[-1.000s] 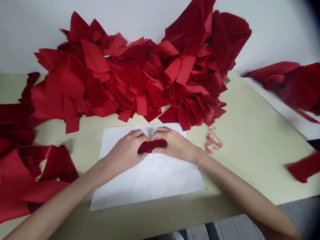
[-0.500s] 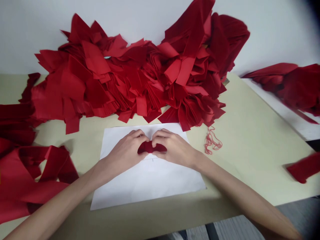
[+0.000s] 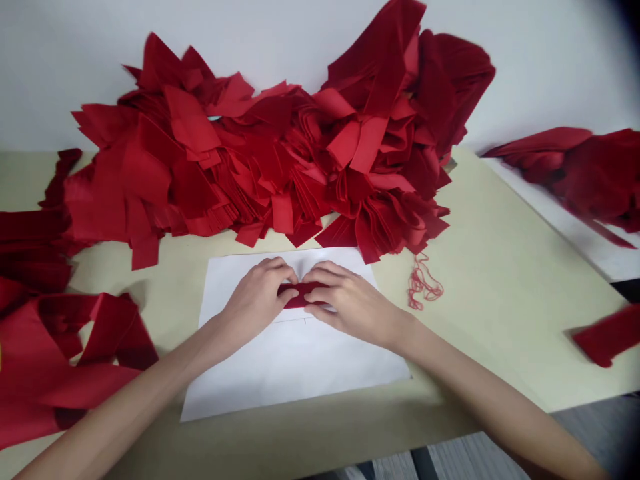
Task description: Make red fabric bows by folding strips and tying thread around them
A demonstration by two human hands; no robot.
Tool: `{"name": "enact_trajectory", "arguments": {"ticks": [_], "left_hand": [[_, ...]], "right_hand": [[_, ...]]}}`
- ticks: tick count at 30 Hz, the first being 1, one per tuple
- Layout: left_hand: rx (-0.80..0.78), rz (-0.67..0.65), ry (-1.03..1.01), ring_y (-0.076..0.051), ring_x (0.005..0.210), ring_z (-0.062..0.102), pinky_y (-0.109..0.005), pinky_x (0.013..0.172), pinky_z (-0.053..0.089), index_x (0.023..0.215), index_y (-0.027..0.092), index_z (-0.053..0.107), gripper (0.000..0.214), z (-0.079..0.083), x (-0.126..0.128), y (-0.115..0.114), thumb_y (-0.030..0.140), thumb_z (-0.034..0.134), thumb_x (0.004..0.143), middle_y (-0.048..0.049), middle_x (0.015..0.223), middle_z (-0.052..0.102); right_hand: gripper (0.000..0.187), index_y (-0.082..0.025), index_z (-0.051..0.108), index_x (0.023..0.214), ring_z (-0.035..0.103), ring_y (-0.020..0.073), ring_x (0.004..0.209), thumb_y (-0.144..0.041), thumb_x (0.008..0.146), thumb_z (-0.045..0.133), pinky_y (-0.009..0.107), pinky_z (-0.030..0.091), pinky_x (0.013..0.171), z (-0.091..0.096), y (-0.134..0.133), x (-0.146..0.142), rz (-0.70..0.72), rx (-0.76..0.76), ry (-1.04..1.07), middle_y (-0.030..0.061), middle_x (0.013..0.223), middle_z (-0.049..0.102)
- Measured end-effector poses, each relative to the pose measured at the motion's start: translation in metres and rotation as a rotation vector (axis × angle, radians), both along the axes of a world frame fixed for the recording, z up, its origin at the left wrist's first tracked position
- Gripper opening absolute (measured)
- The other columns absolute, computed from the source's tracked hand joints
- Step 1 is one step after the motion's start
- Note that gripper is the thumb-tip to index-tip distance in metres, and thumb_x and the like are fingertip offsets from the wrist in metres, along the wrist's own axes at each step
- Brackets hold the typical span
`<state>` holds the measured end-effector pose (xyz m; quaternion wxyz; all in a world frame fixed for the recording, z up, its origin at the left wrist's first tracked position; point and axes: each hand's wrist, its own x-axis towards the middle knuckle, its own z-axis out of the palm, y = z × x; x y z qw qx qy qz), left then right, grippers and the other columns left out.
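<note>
The fabric strip (image 3: 303, 295) sits between your left grip (image 3: 255, 300) and your right grip (image 3: 356, 310), over a paper sheet (image 3: 300, 373) lying on the bench (image 3: 500, 320). Behind your grips lies a heap of fabric scraps (image 3: 280, 160), with a tangle of thread (image 3: 424, 285) behind and right. More fabric strips (image 3: 65, 353) lie left; a loose fabric piece (image 3: 610, 337) lies far right.

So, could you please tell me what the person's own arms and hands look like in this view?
Both arms are bare as far as the picture shows them, with no sleeve on the left forearm or the right forearm. The left hand and the right hand wear no gloves, and no ring, watch or bracelet shows on either.
</note>
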<state>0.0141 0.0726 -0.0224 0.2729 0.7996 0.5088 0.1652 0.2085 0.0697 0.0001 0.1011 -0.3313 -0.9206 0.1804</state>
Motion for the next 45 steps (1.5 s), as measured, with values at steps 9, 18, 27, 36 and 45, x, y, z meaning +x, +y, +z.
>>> {"name": "enact_trajectory", "arguments": {"ticks": [9,18,27,36,45], "left_hand": [[0.030,0.004,0.105,-0.024,0.097,0.058,-0.039,0.082,0.047,0.084,0.021,0.060,0.011,0.004,0.006,-0.002,0.011,0.058,0.079,-0.0036,0.096,0.063],[0.043,-0.069,0.114,-0.026,0.098,0.056,-0.043,0.084,0.046,0.087,0.020,0.057,0.012,-0.002,0.003,0.002,0.012,0.056,0.079,-0.0058,0.094,0.065],[0.039,-0.068,0.115,-0.024,0.082,0.057,-0.039,0.074,0.047,0.079,0.019,0.058,0.011,0.002,0.005,-0.001,0.009,0.054,0.080,-0.0035,0.075,0.062],[0.428,0.004,0.153,-0.021,0.078,0.059,-0.037,0.069,0.048,0.077,0.020,0.063,0.020,0.018,0.004,-0.008,0.011,0.048,0.086,-0.0038,0.080,0.068],[0.641,-0.235,0.228,-0.021,0.075,0.058,-0.038,0.067,0.049,0.080,0.016,0.066,0.033,-0.008,-0.001,-0.046,0.000,0.038,0.087,-0.0077,0.077,0.066]], "right_hand": [[0.010,-0.018,0.068,0.083,0.059,0.0180,0.085,-0.014,0.082,0.060,0.032,0.044,0.078,-0.006,0.018,-0.011,-0.226,-0.048,-0.067,0.0045,0.087,0.066],[0.013,-0.016,0.063,0.072,0.057,0.0179,0.077,-0.009,0.079,0.054,0.030,0.039,0.068,0.007,0.026,-0.019,-0.145,-0.112,-0.182,0.0045,0.076,0.065],[0.019,-0.017,0.059,0.064,0.046,0.0098,0.058,-0.003,0.075,0.052,0.026,0.032,0.061,0.006,0.021,-0.018,-0.163,-0.166,-0.134,-0.0028,0.059,0.056],[0.022,-0.015,0.064,0.084,0.053,0.0176,0.073,-0.013,0.090,0.043,0.033,0.038,0.072,0.006,0.003,-0.011,-0.189,0.309,-0.060,0.0057,0.076,0.065],[0.030,-0.013,0.064,0.088,0.053,0.0197,0.076,-0.007,0.093,0.035,0.036,0.040,0.075,-0.026,-0.030,-0.001,0.014,0.421,-0.073,0.0083,0.078,0.064]]}}
